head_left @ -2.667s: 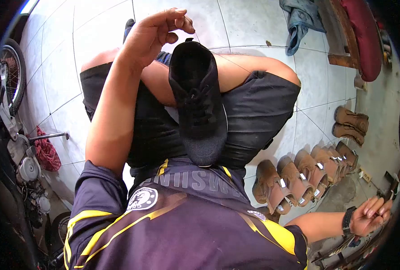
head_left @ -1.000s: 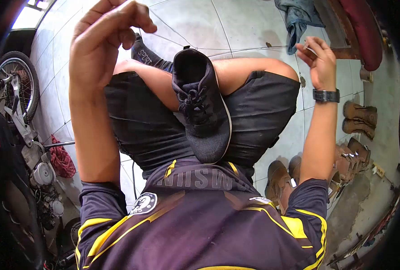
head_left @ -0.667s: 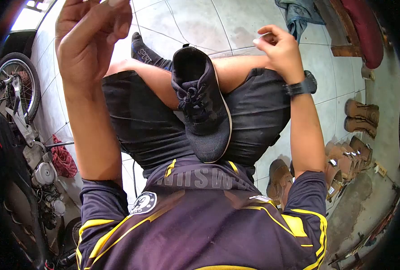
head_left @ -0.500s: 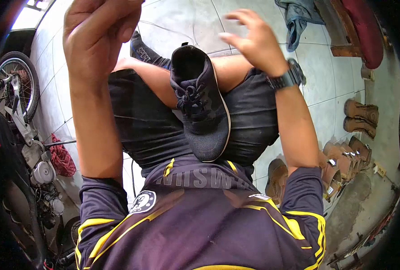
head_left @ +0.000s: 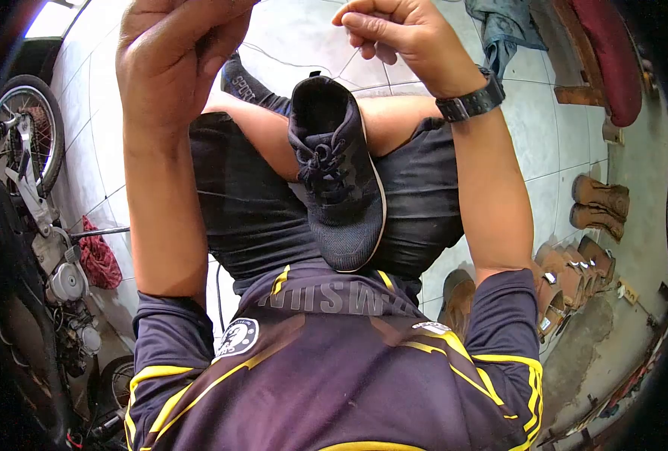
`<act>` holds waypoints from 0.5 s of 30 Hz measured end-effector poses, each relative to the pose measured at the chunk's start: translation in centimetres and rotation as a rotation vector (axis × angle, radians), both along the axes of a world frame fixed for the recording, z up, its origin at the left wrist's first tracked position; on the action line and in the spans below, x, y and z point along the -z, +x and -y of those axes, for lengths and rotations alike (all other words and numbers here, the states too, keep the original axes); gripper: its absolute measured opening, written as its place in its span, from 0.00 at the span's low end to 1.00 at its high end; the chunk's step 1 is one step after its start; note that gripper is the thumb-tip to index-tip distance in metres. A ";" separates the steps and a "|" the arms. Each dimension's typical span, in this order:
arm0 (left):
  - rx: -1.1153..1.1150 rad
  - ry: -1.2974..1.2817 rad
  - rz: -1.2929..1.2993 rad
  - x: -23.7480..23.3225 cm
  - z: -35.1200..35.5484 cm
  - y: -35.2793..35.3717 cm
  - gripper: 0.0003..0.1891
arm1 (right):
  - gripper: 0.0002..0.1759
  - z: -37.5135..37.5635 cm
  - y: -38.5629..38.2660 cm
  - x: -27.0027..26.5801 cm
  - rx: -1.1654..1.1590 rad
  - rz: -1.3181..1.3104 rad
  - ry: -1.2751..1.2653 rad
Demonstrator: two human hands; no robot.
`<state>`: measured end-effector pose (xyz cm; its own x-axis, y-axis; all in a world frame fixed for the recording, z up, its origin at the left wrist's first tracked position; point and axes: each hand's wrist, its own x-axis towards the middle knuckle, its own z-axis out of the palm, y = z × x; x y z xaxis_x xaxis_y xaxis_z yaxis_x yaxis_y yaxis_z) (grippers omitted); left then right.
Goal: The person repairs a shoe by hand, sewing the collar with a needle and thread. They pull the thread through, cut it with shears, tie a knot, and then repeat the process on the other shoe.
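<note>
A black lace-up sneaker [head_left: 337, 184] rests on my lap between the thighs, its toe toward my body and its opening away from me. My left hand [head_left: 180, 64] is raised beyond the left knee with its fingers curled together; the top edge of the view cuts off part of it. Across from it, my right hand [head_left: 405, 34], with a black watch [head_left: 473, 98] on the wrist, has thumb and forefinger pinched together. A fine line shows near those fingertips, but whether it is a thread I cannot make out. Neither hand touches the sneaker.
A motorcycle [head_left: 63, 278] stands at the left with a red cloth [head_left: 99, 255] beside it. Brown shoes [head_left: 563, 282] line the right side, near brown boots [head_left: 601, 203]. Blue-grey fabric [head_left: 503, 30] hangs at the upper right. A sock [head_left: 247, 86] covers one foot.
My right hand has moved up and left, and its spread fingers have closed into a pinch. My left hand has shifted slightly right. The sneaker stays on my lap.
</note>
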<state>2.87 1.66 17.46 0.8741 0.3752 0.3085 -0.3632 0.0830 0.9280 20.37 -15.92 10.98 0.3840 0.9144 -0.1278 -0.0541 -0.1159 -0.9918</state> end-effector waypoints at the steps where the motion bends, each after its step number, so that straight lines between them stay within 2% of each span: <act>1: -0.015 0.025 0.010 0.3 -0.1 -0.1 0.16 | 0.13 0.1 -0.3 -0.7 0.028 0.014 0.029; 6: -0.074 0.007 -0.039 1.2 -0.4 -0.5 0.15 | 0.12 0.5 -1.0 -4.6 0.145 -0.075 0.160; 11: -0.023 0.029 0.151 2.5 -0.6 -0.2 0.10 | 0.12 0.7 0.5 -4.9 0.123 -0.243 0.327; 12: -0.024 0.028 0.153 4.2 -1.1 0.3 0.10 | 0.12 0.7 0.7 -4.9 0.103 -0.271 0.383; 13: -0.030 -0.232 0.275 5.9 -1.1 1.2 0.10 | 0.13 0.8 0.8 -5.0 0.084 -0.299 0.438; 15: -0.036 -0.495 0.396 7.1 -1.8 0.9 0.09 | 0.13 1.0 0.9 -5.5 0.058 -0.346 0.434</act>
<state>3.74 3.45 10.37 0.7135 0.5833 0.3882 -0.6815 0.4491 0.5778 21.22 -16.93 16.44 0.4381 0.8897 0.1283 -0.3794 0.3124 -0.8709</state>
